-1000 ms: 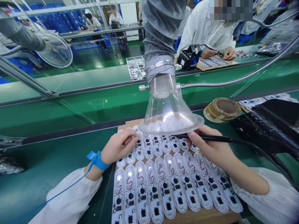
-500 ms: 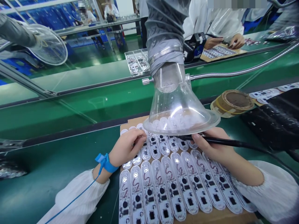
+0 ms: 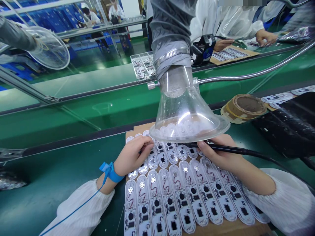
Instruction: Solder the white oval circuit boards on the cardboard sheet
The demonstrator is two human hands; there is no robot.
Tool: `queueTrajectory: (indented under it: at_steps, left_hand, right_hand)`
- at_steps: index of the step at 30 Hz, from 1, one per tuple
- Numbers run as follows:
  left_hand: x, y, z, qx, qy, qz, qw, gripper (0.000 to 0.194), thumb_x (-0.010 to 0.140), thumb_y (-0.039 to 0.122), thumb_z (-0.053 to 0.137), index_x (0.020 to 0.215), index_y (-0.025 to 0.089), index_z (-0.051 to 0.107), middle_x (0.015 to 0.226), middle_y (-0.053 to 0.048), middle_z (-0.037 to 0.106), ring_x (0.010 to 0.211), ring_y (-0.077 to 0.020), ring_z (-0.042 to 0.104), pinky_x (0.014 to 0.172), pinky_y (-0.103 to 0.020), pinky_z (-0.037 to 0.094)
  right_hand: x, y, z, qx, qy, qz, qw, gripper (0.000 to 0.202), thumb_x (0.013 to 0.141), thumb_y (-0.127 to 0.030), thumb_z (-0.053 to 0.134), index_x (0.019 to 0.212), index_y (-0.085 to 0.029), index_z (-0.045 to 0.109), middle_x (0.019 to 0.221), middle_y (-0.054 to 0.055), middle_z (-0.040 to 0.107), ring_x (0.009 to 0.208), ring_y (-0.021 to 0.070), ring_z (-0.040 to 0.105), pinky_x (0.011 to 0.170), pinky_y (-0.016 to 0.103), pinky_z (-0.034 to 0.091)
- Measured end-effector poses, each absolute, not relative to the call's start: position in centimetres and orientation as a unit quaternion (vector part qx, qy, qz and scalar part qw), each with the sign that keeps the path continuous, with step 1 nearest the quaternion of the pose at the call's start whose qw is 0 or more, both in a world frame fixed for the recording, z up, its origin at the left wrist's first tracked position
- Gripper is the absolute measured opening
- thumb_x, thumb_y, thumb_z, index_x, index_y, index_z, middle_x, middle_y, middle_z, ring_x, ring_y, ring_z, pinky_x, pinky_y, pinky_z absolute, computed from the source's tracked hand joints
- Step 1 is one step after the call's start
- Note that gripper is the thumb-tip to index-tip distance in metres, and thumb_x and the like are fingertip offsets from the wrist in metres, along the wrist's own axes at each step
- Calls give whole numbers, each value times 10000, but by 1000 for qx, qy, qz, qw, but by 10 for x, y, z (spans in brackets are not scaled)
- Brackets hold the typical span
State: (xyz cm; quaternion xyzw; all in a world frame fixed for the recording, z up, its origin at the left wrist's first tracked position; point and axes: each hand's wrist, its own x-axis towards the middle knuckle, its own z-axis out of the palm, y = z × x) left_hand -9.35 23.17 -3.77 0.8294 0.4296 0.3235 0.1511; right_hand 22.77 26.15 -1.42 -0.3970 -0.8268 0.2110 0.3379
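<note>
My right hand [image 3: 225, 155] is closed around a black soldering iron [image 3: 228, 149], its cable trailing off to the right. The iron points left, and its tip is hard to make out beneath the hood. Across from it, my left hand [image 3: 134, 152] pinches thumb and fingers together over the upper row; whatever is between them is too small to name. Rows of oval white circuit boards [image 3: 170, 201] with black chips and thin red wires lie on a cardboard sheet [image 3: 211, 228] below both hands. A blue wrist strap [image 3: 114, 173] with a cord circles my left wrist.
A clear fume hood [image 3: 187, 111] hangs low over the upper row. To the right are a round taped tub [image 3: 243, 108] and a black bag [image 3: 287, 127]. Beyond the green divider, a co-worker's hands [image 3: 265, 37] are near another board sheet [image 3: 231, 53].
My hands hold nearly the same pose; the iron and right hand appear slightly further left along with a small view shift. The co-worker's one hand has moved away from their boards, rightward.
</note>
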Motion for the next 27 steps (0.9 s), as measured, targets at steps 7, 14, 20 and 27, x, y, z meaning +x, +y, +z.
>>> queueTrajectory:
  at_steps: [7,14,20,27]
  left_hand:
    - [-93,232,-38,832,428,321,148,77,1040,189,525,989,209,579,734,22,568,668,-130,507,615,-275,384]
    - [-93,232,-38,832,427,323,144,74,1043,189,524,995,211,576,742,25,577,674,-126,508,624,-268,393]
    - [-92,232,-37,832,431,318,144,94,1043,200,519,984,203,592,747,14,580,671,-132,517,613,-278,396]
    - [-92,232,-38,832,432,317,143,106,1048,210,507,998,204,600,762,2,598,680,-141,530,618,-288,401]
  right_hand:
    - [227,260,-17,-408,-821,223,331,188,984,-345,576,907,-242,714,787,42,770,734,209,751,680,325,581]
    - [227,261,-15,-393,-834,200,333,146,976,-269,573,937,-242,711,812,18,779,729,184,755,653,291,563]
    - [226,261,-13,-390,-836,198,331,140,955,-267,575,879,-235,688,726,13,748,661,175,727,617,282,543]
    - [227,261,-12,-391,-834,213,327,140,956,-281,581,898,-236,699,778,23,772,686,178,737,641,284,563]
